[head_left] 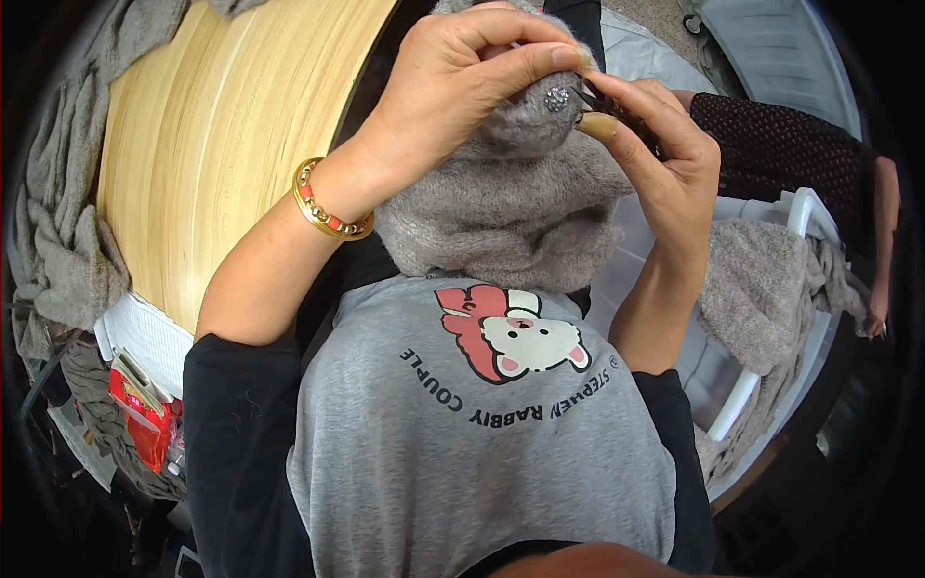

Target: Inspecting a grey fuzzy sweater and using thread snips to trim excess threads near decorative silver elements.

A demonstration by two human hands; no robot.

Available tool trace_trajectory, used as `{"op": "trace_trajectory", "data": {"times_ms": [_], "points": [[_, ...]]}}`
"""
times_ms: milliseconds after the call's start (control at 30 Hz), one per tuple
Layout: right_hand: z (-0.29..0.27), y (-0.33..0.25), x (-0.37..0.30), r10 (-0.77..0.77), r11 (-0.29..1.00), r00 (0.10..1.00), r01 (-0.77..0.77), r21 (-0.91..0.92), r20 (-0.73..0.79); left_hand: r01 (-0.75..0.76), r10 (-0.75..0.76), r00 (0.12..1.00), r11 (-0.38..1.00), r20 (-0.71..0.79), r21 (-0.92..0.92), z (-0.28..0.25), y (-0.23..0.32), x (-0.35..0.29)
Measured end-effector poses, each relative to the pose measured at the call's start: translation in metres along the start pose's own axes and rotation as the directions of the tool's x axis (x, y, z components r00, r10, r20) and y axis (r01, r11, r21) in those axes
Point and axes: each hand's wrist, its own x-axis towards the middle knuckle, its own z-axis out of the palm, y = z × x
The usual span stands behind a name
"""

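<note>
Pinching the grey-brown knit garment (501, 207) near its upper end, our left hand (448, 87) grips the fabric between thumb and fingers. We have the right hand (679, 144) closed on a dark pointed tool (590, 96); most of the tool is hidden by the fingers, so we cannot tell its full shape. A yellowish cover (597, 125) sits on the right thumb. Between the hands, a silver glittery button (557, 99) shows on the knit, just beside the tool's tips.

The garment lies bunched on our lap, against the grey shirt (462, 462), past the right edge of the wooden surface (212, 144). We wear a gold and orange bracelet (310, 205) at the left wrist. Along the surface's left edge we log more grey knitwear (72, 260), partly hanging over. Off its near left corner: white sheets (149, 332), then a red packet (145, 414). To our right, another knit piece (756, 279) drapes over the rim of a pale bin (740, 405); beyond its far edge, a person in dark dotted clothing (771, 140).
</note>
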Motion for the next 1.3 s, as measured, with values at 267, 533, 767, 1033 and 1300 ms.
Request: {"op": "trace_trajectory", "data": {"times_ms": [267,533,767,1033,1300], "points": [[0.004,0.008,0.007,-0.107,0.987,0.993,0.111,-0.117,0.041,-0.533,0.546,0.838,0.805,0.028,0.261,-0.004,-0.026,0.006],[-0.001,0.012,0.009,-0.086,0.986,0.992,0.098,-0.134,0.094,0.091,-0.072,0.992,0.978,-0.108,0.187,0.001,-0.007,0.000],[0.003,0.011,0.010,-0.157,0.975,0.982,0.171,-0.145,0.101,0.148,-0.140,0.987,0.982,-0.078,0.118,-0.004,-0.023,0.000],[0.007,0.014,0.008,-0.199,0.971,0.977,0.207,-0.122,0.074,-0.316,0.312,0.947,0.948,0.082,0.045,-0.006,-0.032,0.005],[0.013,0.022,0.004,-0.125,0.988,0.992,0.124,-0.090,-0.002,0.253,-0.267,0.961,0.955,-0.076,-0.156,-0.004,-0.025,-0.005]]}}
